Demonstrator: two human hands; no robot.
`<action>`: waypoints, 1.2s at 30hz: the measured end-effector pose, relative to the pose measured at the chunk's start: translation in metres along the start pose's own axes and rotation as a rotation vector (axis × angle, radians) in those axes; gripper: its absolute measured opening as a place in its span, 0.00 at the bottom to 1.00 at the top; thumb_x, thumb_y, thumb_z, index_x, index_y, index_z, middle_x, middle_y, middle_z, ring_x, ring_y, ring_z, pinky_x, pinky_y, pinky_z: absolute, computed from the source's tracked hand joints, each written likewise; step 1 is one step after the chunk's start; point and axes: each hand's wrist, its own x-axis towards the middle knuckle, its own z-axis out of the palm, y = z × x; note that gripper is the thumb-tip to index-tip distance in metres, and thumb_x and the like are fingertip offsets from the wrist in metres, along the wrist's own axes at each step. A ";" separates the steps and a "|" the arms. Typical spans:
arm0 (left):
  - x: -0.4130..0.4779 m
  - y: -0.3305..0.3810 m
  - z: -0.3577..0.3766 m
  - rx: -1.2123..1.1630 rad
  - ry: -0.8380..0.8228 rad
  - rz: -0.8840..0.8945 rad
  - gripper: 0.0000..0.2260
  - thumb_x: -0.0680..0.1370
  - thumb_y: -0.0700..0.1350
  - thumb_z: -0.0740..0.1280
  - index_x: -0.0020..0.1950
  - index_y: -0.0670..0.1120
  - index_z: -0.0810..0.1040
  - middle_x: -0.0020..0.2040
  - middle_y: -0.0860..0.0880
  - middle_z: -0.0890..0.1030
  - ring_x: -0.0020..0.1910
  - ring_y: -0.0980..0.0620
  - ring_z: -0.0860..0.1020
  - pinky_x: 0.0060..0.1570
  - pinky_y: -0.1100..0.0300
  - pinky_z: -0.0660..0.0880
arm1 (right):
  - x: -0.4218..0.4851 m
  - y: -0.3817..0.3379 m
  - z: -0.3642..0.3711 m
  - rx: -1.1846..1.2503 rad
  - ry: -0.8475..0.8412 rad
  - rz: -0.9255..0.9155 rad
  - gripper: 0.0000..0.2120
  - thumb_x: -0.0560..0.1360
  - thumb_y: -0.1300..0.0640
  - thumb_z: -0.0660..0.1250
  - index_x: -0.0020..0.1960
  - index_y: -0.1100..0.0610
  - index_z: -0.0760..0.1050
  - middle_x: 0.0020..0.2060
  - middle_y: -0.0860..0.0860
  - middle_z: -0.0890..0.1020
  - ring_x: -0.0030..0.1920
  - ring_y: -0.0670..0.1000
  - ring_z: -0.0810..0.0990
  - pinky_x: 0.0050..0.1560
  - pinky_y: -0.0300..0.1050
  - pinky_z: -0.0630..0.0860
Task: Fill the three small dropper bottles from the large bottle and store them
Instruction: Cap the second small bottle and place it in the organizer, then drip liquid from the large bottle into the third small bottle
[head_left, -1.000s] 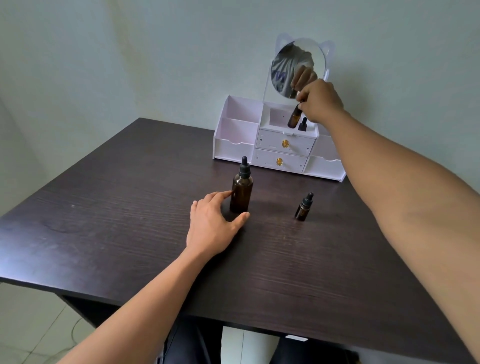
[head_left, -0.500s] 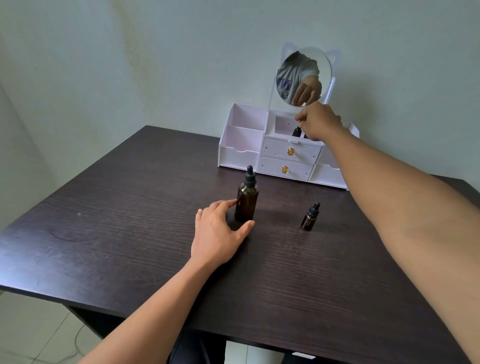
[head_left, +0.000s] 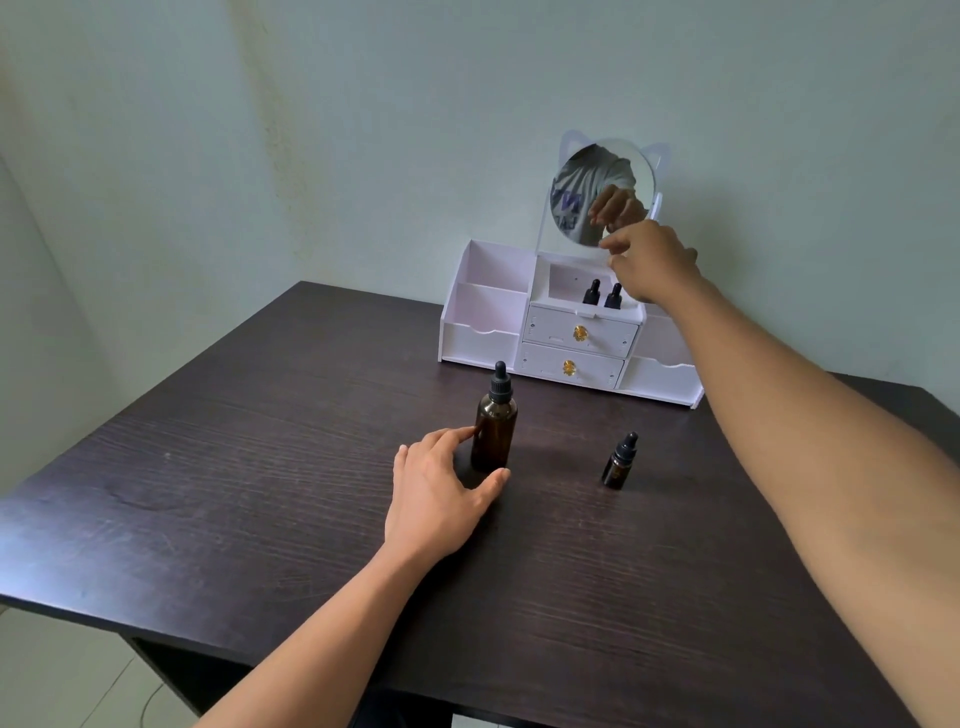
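Your right fingers (head_left: 612, 245) hang loose and a bit curled, and they hold nothing. Your right hand (head_left: 655, 266) floats just above the middle top box of the white organizer (head_left: 488, 332), close in front of the round mirror (head_left: 582, 171). Two small dropper bottles stand side by side in that box, the left stored bottle (head_left: 592, 292) and the right stored bottle (head_left: 614, 296). Your left fingers (head_left: 457, 437) lie almost straight. One fingertip touches the side of the large bottle (head_left: 496, 431) and the thumb sits by its foot, so your left hand (head_left: 436, 499) rests on the table (head_left: 260, 467) and does not squeeze. The last small bottle (head_left: 621, 462) stands alone on the table, near the large bottle but apart from it, cap on. I cannot tell if it is full. I think two bottles are put away and this one is next. Watch out: when you pull your right arm back, your wrist could bump the mirror or knock over the stored bottles just under it. A low sweep could tip the last small bottle too. And if you open the large bottle with such a loose hold, it could slide and spill.
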 end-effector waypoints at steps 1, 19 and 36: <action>0.001 0.000 0.000 0.003 0.010 0.007 0.30 0.73 0.64 0.70 0.72 0.55 0.70 0.69 0.54 0.73 0.69 0.52 0.66 0.74 0.46 0.60 | -0.005 0.000 -0.006 0.011 0.028 -0.011 0.14 0.81 0.57 0.64 0.65 0.47 0.79 0.64 0.50 0.80 0.66 0.59 0.73 0.64 0.59 0.64; 0.005 -0.006 0.003 0.029 -0.022 0.018 0.33 0.72 0.66 0.70 0.73 0.55 0.69 0.70 0.52 0.73 0.70 0.51 0.69 0.76 0.46 0.55 | -0.192 0.030 0.008 0.164 -0.217 0.164 0.15 0.77 0.46 0.70 0.62 0.47 0.79 0.50 0.44 0.82 0.51 0.47 0.80 0.57 0.50 0.78; -0.003 -0.005 0.004 -0.089 0.029 0.004 0.26 0.62 0.70 0.74 0.50 0.55 0.73 0.62 0.59 0.73 0.64 0.54 0.70 0.71 0.45 0.64 | -0.219 -0.037 0.031 0.129 -0.288 0.006 0.08 0.78 0.49 0.68 0.57 0.45 0.78 0.50 0.44 0.81 0.52 0.47 0.79 0.53 0.50 0.79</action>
